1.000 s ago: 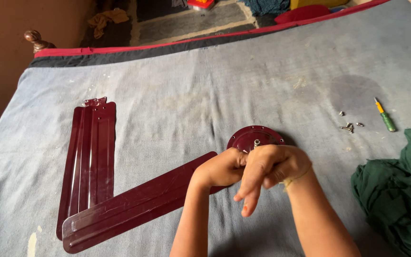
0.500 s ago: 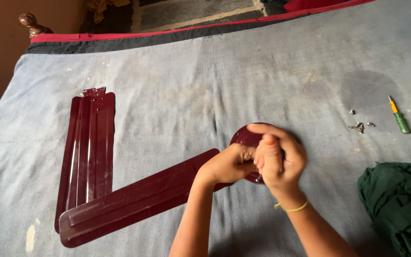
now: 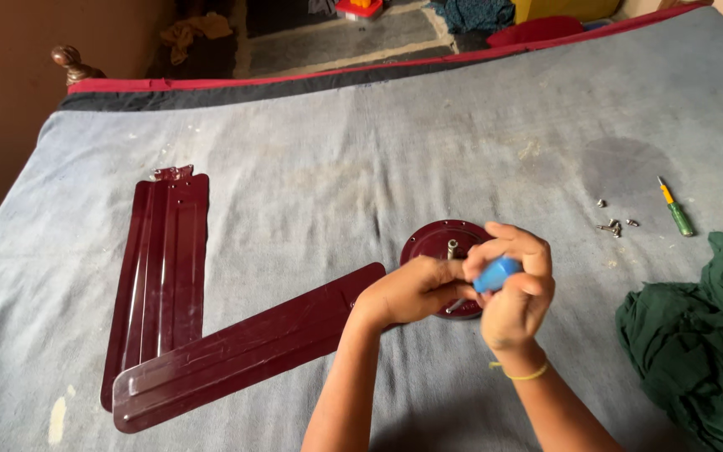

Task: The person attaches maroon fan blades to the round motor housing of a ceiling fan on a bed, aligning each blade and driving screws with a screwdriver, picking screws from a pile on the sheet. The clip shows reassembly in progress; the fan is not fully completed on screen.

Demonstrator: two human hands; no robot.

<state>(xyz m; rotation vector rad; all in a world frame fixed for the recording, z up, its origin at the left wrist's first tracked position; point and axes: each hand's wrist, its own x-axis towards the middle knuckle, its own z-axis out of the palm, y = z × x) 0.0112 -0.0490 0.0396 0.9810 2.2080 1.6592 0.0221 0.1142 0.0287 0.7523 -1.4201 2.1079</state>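
Note:
A round maroon fan motor hub lies on the grey-blue cloth, with a short metal shaft standing up in its middle. One long maroon fan blade reaches from the hub toward the lower left. My left hand rests on the hub's near edge where the blade meets it. My right hand is closed around a blue-handled screwdriver, held over the hub's right side; its tip is hidden behind my fingers.
A stack of loose maroon blades lies at the left. Several small screws and a green-and-yellow screwdriver sit at the right. A dark green cloth is bunched at the lower right. The bed's red-trimmed far edge runs across the top.
My right hand has turned and lifted slightly, so the blue screwdriver handle now shows in its grip. The left hand stays on the hub.

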